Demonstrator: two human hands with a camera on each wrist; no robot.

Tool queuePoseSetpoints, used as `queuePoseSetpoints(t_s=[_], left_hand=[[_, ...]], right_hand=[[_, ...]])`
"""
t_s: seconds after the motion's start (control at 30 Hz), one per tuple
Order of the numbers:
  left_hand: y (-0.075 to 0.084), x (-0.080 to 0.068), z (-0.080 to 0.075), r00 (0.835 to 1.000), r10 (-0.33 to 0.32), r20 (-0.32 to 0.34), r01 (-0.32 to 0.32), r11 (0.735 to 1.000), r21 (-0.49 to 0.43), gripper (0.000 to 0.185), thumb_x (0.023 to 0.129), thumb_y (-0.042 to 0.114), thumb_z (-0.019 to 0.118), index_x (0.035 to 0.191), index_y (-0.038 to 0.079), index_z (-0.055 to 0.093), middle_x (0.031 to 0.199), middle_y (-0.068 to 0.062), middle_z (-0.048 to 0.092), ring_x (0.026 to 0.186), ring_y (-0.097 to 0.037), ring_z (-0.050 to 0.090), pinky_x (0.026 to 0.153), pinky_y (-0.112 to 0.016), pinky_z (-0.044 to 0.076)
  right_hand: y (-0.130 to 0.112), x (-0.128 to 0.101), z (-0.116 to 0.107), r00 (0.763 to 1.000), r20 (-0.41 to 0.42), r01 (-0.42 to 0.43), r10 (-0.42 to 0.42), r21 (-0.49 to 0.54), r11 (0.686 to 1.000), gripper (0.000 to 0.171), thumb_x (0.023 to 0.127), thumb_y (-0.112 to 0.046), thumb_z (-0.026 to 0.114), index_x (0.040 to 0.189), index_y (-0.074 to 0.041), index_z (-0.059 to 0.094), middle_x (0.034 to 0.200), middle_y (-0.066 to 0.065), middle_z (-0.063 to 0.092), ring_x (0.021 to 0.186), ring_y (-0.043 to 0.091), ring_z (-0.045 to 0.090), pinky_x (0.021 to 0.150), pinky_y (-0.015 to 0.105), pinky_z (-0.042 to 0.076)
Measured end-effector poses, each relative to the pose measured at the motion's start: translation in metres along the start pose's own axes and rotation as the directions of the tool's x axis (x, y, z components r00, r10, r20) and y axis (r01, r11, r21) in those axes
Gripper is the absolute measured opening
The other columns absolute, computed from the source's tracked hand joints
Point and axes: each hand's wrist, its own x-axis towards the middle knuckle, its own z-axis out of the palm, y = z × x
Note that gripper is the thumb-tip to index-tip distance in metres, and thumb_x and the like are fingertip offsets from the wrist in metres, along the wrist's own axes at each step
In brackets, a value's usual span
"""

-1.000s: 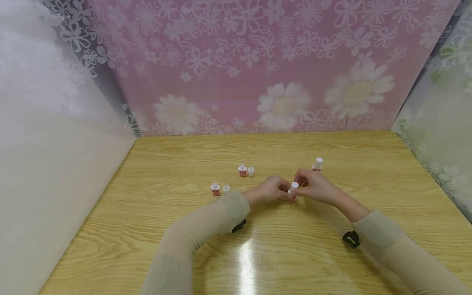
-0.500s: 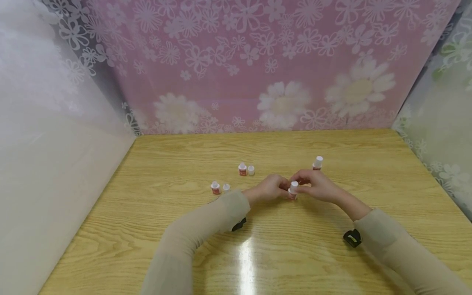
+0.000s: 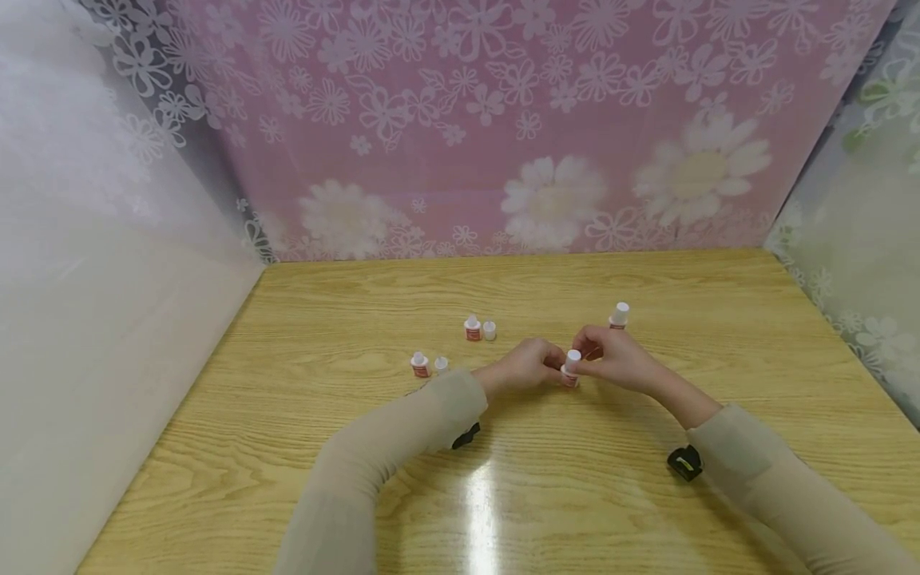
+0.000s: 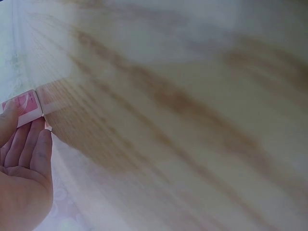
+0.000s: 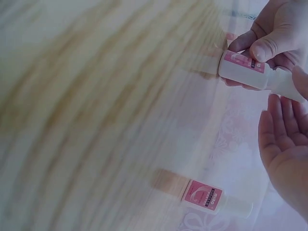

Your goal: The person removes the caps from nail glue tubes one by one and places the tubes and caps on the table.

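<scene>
A small white bottle (image 3: 570, 381) with a pink-red label stands upright on the wooden table. My left hand (image 3: 528, 367) grips its body between thumb and fingers, as the right wrist view shows closely. With thumb and fingertips, my right hand (image 3: 616, 361) pinches the tall white cap (image 3: 573, 358) on top of it. In the left wrist view, the labelled bottle (image 4: 30, 109) shows beside the left hand (image 4: 24, 187); its upper part lies outside that view. A second capped bottle (image 5: 204, 195) stands just behind the right hand, its lower part hidden in the head view.
To the left stand two uncapped bottles, a back one (image 3: 472, 331) and a front one (image 3: 420, 366). Each has a loose white cap beside it, the back cap (image 3: 489, 331) and the front cap (image 3: 442, 365). Flower-patterned sheets enclose the wooden table (image 3: 345, 303) behind and at the sides.
The right fingers have shifted slightly about the cap, moving inward and then back out. The left hand and the bottle stay in nearly the same place.
</scene>
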Motion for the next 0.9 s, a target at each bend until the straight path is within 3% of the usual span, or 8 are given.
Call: queuePoseSetpoints(t_s=[0.23,0.37,0.57,0.73,0.9], left_hand=[[0.0005,0.0001,0.0008,1.000,0.005,-0.008,-0.005,1.000,0.003,0.015,0.079,0.014,0.066,0.090,0.005,0.069,0.081,0.005,0.066,0.075,0.001,0.057,0.068,-0.014,0.043],[-0.0006,0.0003,0.0005,1.000,0.009,-0.010,-0.009,1.000,0.019,0.013,0.079,0.014,0.066,0.088,0.006,0.069,0.080,0.006,0.066,0.074,0.002,0.055,0.066,-0.014,0.042],[-0.0007,-0.0002,0.0003,1.000,0.003,-0.011,-0.002,1.000,0.029,0.012,0.079,0.014,0.066,0.088,0.007,0.069,0.079,0.006,0.066,0.072,0.003,0.054,0.066,-0.014,0.041],[0.0010,-0.0011,0.0001,1.000,0.004,-0.010,-0.003,1.000,0.025,0.012,0.079,0.015,0.066,0.088,0.007,0.069,0.077,0.008,0.066,0.071,0.001,0.053,0.066,-0.013,0.041],[0.0008,-0.0016,0.0004,1.000,0.009,-0.004,-0.009,1.000,0.003,0.012,0.079,0.012,0.066,0.088,0.005,0.069,0.078,0.006,0.066,0.072,0.001,0.054,0.066,-0.013,0.042]], right_hand=[[0.0001,-0.0017,-0.0006,0.994,0.031,0.108,-0.109,0.018,0.994,0.016,0.080,-0.003,0.064,0.095,0.001,0.062,0.091,0.008,0.063,0.084,0.022,0.059,0.074,0.042,0.046],[-0.0003,-0.0011,0.0005,0.998,0.021,0.055,-0.055,0.003,0.998,0.023,0.078,-0.007,0.067,0.097,0.002,0.059,0.090,0.008,0.062,0.084,0.022,0.058,0.073,0.039,0.047],[0.0000,0.0006,0.0013,1.000,0.007,-0.031,0.031,0.006,1.000,0.019,0.075,-0.011,0.071,0.082,-0.005,0.054,0.078,0.001,0.060,0.076,0.016,0.058,0.068,0.033,0.048],[-0.0020,0.0006,0.0004,1.000,0.015,-0.013,0.013,-0.023,1.000,0.015,0.076,-0.010,0.070,0.082,-0.006,0.057,0.079,0.000,0.060,0.076,0.016,0.058,0.070,0.035,0.047],[-0.0025,-0.0007,0.0001,0.997,0.036,0.062,-0.062,-0.002,0.998,0.010,0.078,-0.003,0.067,0.085,-0.004,0.059,0.085,0.003,0.061,0.081,0.021,0.059,0.072,0.040,0.047]])
